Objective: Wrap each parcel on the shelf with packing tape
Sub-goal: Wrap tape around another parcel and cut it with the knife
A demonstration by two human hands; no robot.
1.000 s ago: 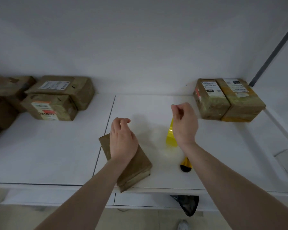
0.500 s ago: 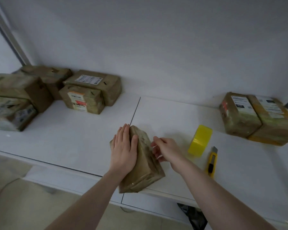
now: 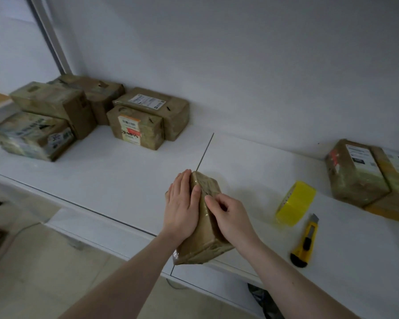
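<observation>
Brown tape-wrapped cardboard parcel (image 3: 203, 229) on white shelf (image 3: 124, 176) is pressed by flat left hand (image 3: 182, 208); curled right hand (image 3: 230, 217) fingertips pinch at its top edge.

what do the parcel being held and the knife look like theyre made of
Parcel: looks like brown cardboard under clear glossy tape; the film shines and wrinkles. Knife: seemingly yellow plastic body with black end and grey metal blade tip, smooth finish.

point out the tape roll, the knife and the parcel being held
tape roll (image 3: 296, 203), head view, on its yellow outer band
knife (image 3: 305, 242), head view, on the yellow handle, mid-length
parcel (image 3: 205, 240), head view, on the near top face below the hands
</observation>
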